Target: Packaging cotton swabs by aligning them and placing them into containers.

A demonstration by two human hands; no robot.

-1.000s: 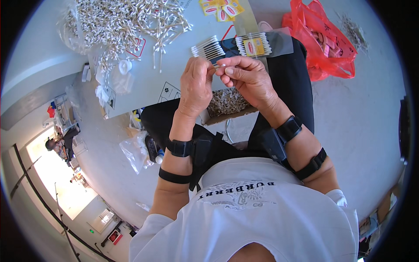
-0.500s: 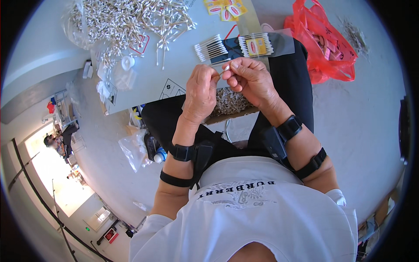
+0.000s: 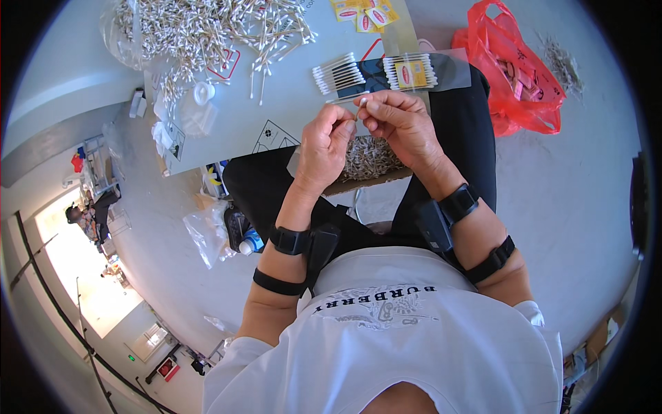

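Both my hands meet above my lap, at the near edge of the board. A cotton swab [image 3: 357, 115] is pinched between them, its white tip at my right fingertips. My left hand [image 3: 324, 148] is closed on its lower part; my right hand [image 3: 401, 125] is closed at the upper end. Just beyond them lies a row of cotton swabs [image 3: 338, 75] side by side, with a loose swab near my fingers. To its right is another row of swabs with a yellow card [image 3: 410, 74] on it. Below my hands, a box of cotton swabs [image 3: 372, 160] sits on my lap, partly hidden.
A large heap of loose cotton swabs [image 3: 200, 34] covers the board's far left. Several yellow cards [image 3: 365, 14] lie at the back. A white ring-shaped thing [image 3: 203, 93] stands at left. A red plastic bag [image 3: 514, 76] is on the right; a bottle [image 3: 250, 243] sits lower left.
The swab has turned from slanting to more upright between my fingers. My left hand has shifted slightly right and down. The whole view has moved a little.
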